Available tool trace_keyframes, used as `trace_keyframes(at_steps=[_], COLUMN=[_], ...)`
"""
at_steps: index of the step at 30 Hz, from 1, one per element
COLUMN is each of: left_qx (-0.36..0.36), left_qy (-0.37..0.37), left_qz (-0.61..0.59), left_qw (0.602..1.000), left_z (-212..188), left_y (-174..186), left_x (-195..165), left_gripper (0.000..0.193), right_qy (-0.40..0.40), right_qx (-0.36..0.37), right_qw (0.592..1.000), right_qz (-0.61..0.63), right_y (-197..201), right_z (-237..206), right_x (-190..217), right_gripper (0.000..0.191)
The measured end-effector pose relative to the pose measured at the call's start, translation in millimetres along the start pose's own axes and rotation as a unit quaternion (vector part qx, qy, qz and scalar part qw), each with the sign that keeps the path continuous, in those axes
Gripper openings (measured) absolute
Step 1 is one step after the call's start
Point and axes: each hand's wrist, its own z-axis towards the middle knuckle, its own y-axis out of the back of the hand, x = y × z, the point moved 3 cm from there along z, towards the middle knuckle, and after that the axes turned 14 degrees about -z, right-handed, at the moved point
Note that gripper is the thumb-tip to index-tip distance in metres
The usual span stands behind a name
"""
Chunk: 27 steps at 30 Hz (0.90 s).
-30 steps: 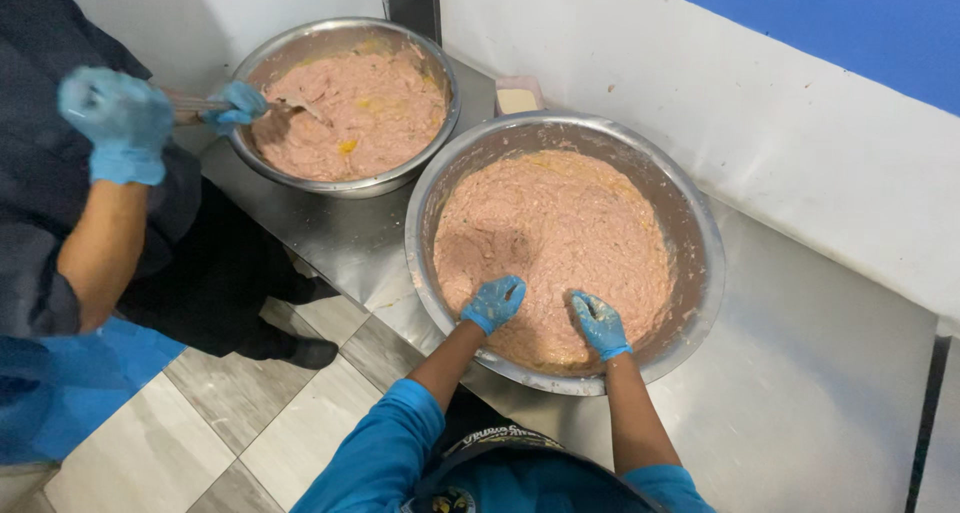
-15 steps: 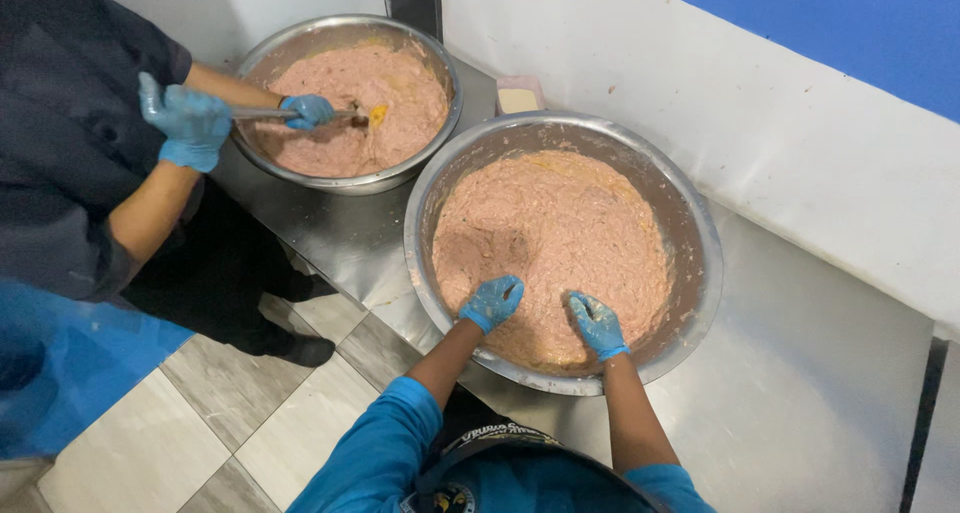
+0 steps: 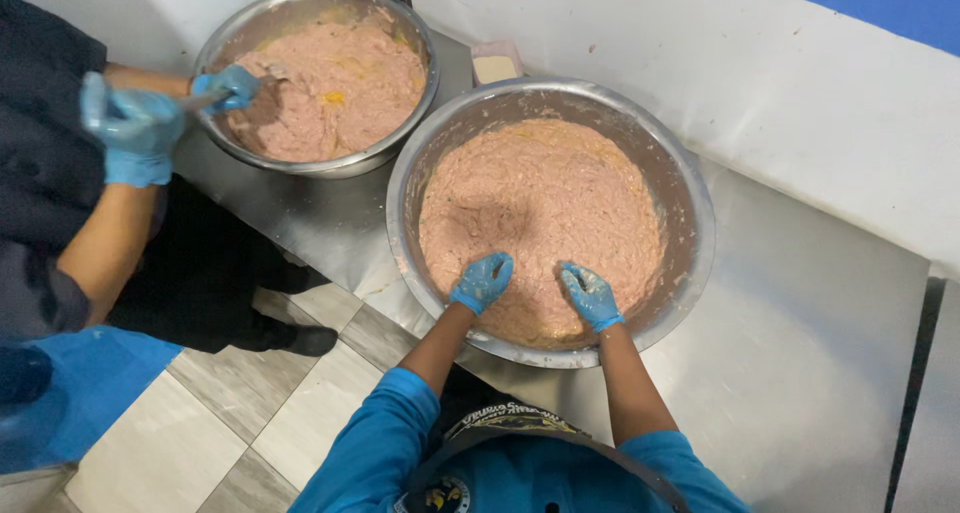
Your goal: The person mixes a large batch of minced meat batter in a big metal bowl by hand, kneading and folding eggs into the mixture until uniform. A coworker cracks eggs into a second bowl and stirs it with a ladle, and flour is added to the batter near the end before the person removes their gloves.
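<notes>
Surface: stainless steel counter (image 3: 800, 373) against a white wall, grey tiled floor (image 3: 250, 413) below.
Near bowl: big round metal bowl (image 3: 690, 203) on the counter, filled with pink ground mixture (image 3: 545, 213).
Left hand (image 3: 482, 282): blue-gloved, fingers spread, pressed into the mixture at the bowl's near side.
Right hand (image 3: 590, 295): blue-gloved, fingers splayed, pressed into the mixture just beside the left.
Far bowl: second metal bowl (image 3: 300, 158) holds the same pink mix with yellow streaks.
Co-worker: two blue-gloved hands (image 3: 135, 123); one grips a utensil in the far bowl, mostly hidden.
Small item: pale rectangular tub (image 3: 495, 65) behind the bowls, contents unclear.
</notes>
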Motion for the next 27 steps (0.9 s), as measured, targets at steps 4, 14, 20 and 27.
trace_keyframes(at_steps=[4,14,20,27], left_qx=[-0.011,-0.071,-0.061,-0.015], left_qy=[-0.004,-0.131,-0.102,0.081], left_qz=[-0.006,-0.011,0.050,0.063], left_qw=[1.000,0.989,0.992,0.995], left_z=[1,3,6,2], left_y=[0,9,7,5], left_x=[-1,-9,-6,-7], left_gripper=[0.025,0.028,0.017,0.031], right_qy=[0.009,0.365,0.154,0.030], right_qx=[-0.009,-0.196,-0.106,-0.071], right_qw=[1.000,0.824,0.971,0.996], right_qz=[-0.004,-0.387,-0.150,-0.056], right_y=[1,9,13,8], right_z=[-2,-11,-4,-4], right_x=[2,30,14,9], right_gripper=[0.032,0.049,0.024,0.030])
